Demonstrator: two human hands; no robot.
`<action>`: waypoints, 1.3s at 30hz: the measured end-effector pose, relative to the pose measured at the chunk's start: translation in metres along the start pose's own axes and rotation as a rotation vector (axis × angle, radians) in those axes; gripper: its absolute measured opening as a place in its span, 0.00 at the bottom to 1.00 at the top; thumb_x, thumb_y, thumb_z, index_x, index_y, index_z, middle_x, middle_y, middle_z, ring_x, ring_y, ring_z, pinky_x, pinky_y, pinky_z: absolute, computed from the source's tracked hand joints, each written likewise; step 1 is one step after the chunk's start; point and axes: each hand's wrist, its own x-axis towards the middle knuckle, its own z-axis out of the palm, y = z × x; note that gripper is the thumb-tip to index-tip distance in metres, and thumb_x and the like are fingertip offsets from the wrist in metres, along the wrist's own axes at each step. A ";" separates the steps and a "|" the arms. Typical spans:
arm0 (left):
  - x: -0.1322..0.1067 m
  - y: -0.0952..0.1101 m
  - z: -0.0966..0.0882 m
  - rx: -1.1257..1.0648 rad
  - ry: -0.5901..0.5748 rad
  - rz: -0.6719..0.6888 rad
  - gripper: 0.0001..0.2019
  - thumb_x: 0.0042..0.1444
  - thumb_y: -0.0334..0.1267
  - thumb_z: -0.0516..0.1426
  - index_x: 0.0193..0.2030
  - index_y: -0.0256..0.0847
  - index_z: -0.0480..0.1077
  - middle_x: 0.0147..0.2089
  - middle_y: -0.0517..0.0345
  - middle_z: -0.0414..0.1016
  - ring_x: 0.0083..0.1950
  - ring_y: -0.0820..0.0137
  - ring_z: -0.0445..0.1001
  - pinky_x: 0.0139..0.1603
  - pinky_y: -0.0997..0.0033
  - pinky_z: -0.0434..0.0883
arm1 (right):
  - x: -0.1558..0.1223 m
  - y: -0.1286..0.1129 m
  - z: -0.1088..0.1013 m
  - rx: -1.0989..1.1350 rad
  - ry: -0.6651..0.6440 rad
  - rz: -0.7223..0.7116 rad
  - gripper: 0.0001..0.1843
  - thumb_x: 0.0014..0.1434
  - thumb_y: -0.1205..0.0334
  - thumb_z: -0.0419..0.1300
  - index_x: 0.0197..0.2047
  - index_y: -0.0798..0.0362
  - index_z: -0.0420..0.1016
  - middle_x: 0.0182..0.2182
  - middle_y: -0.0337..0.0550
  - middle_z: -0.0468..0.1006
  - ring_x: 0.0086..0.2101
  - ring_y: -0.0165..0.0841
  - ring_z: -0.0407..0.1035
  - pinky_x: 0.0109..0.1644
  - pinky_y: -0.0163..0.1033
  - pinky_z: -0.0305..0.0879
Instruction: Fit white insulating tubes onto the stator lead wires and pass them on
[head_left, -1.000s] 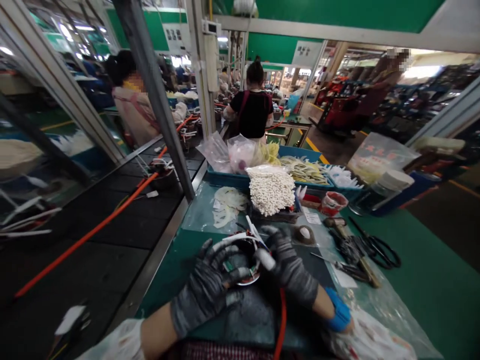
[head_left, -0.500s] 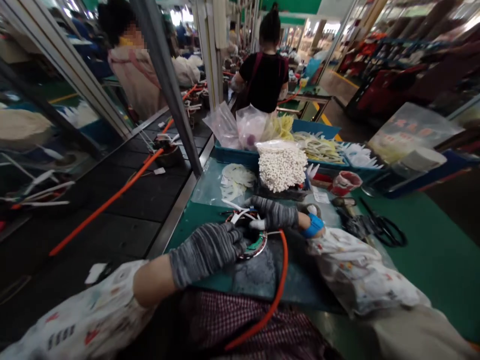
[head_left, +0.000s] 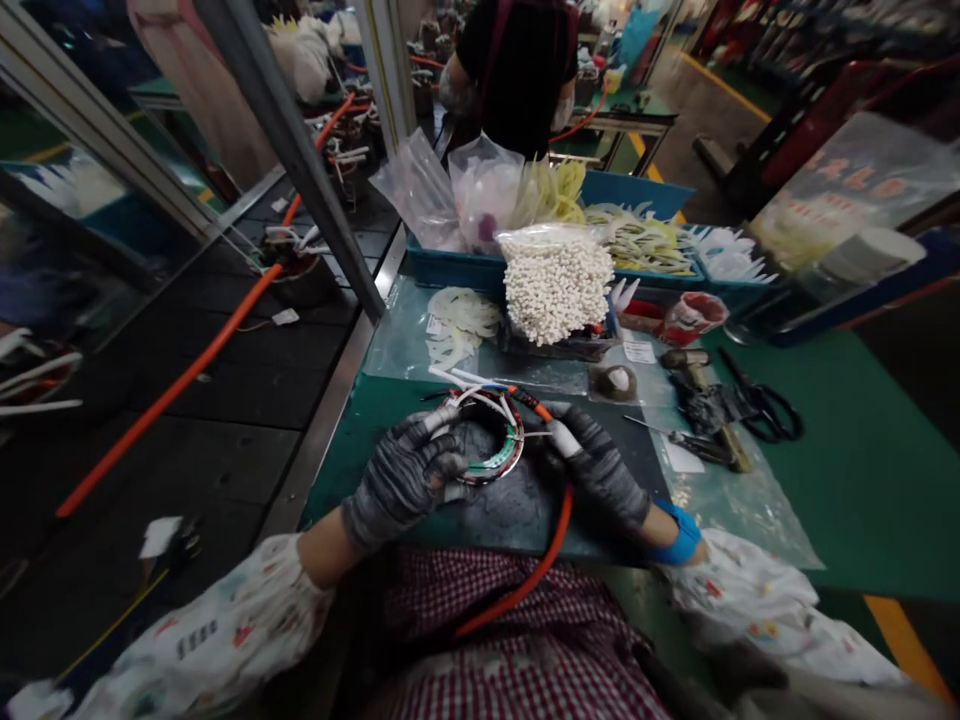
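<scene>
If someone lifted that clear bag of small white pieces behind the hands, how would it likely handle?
The bag of white pieces would probably sag and shift, since it is thin clear film heaped with many loose bits. It looks light for its bulk. Its top seems open, so tilting may spill pieces onto the green bench.

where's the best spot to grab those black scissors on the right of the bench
Take the black scissors by the looped handles, which point toward the right edge of the green bench. Come from above and the right: the blade end lies toward the hammer-like tool and pliers, so that side looks crowded, while the loops lie flat with bare mat beside them.
</scene>
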 end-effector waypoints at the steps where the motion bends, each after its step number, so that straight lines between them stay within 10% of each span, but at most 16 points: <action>1: -0.003 0.004 0.006 0.020 0.026 -0.036 0.11 0.60 0.43 0.73 0.43 0.46 0.77 0.51 0.55 0.86 0.65 0.59 0.79 0.63 0.59 0.76 | 0.010 0.002 0.000 -0.085 0.023 -0.081 0.19 0.79 0.49 0.53 0.62 0.45 0.79 0.50 0.45 0.89 0.47 0.41 0.84 0.55 0.49 0.82; 5: -0.009 0.028 0.028 0.109 0.151 -0.147 0.11 0.61 0.44 0.72 0.44 0.48 0.77 0.43 0.59 0.86 0.55 0.59 0.79 0.59 0.57 0.73 | 0.056 0.009 0.005 -0.382 0.092 -0.316 0.19 0.77 0.51 0.54 0.58 0.47 0.84 0.48 0.48 0.89 0.46 0.43 0.84 0.53 0.49 0.81; 17: 0.005 0.029 0.024 0.164 0.134 -0.140 0.14 0.60 0.54 0.71 0.37 0.50 0.78 0.39 0.61 0.83 0.52 0.61 0.75 0.64 0.59 0.67 | 0.111 -0.009 -0.003 -0.995 0.458 -0.367 0.15 0.63 0.46 0.72 0.48 0.44 0.85 0.65 0.53 0.76 0.66 0.55 0.62 0.73 0.64 0.54; 25: 0.001 0.029 0.031 0.158 0.102 -0.124 0.11 0.66 0.53 0.65 0.39 0.50 0.77 0.43 0.58 0.82 0.53 0.59 0.76 0.62 0.55 0.70 | 0.111 -0.019 -0.003 -0.639 0.413 -0.252 0.06 0.65 0.55 0.69 0.36 0.46 0.82 0.58 0.54 0.81 0.64 0.60 0.67 0.72 0.76 0.55; 31: 0.000 0.027 0.029 0.122 0.012 -0.115 0.11 0.69 0.54 0.64 0.42 0.51 0.78 0.41 0.58 0.81 0.54 0.58 0.76 0.66 0.53 0.69 | 0.082 -0.031 -0.020 -0.248 0.433 -0.433 0.05 0.70 0.55 0.66 0.46 0.43 0.84 0.45 0.43 0.88 0.47 0.45 0.82 0.58 0.58 0.79; 35: 0.000 0.025 0.023 0.059 -0.039 -0.125 0.09 0.69 0.51 0.62 0.44 0.51 0.80 0.45 0.58 0.83 0.55 0.57 0.75 0.66 0.53 0.68 | 0.054 -0.062 -0.034 0.009 0.489 -0.333 0.12 0.70 0.56 0.70 0.55 0.43 0.82 0.41 0.40 0.88 0.38 0.40 0.84 0.45 0.49 0.83; 39: 0.002 0.024 0.017 0.012 -0.059 -0.128 0.08 0.70 0.49 0.62 0.47 0.52 0.80 0.46 0.60 0.84 0.58 0.58 0.76 0.69 0.54 0.66 | 0.021 -0.096 -0.043 0.140 0.541 -0.291 0.06 0.68 0.52 0.73 0.45 0.43 0.86 0.33 0.36 0.85 0.28 0.34 0.80 0.29 0.39 0.78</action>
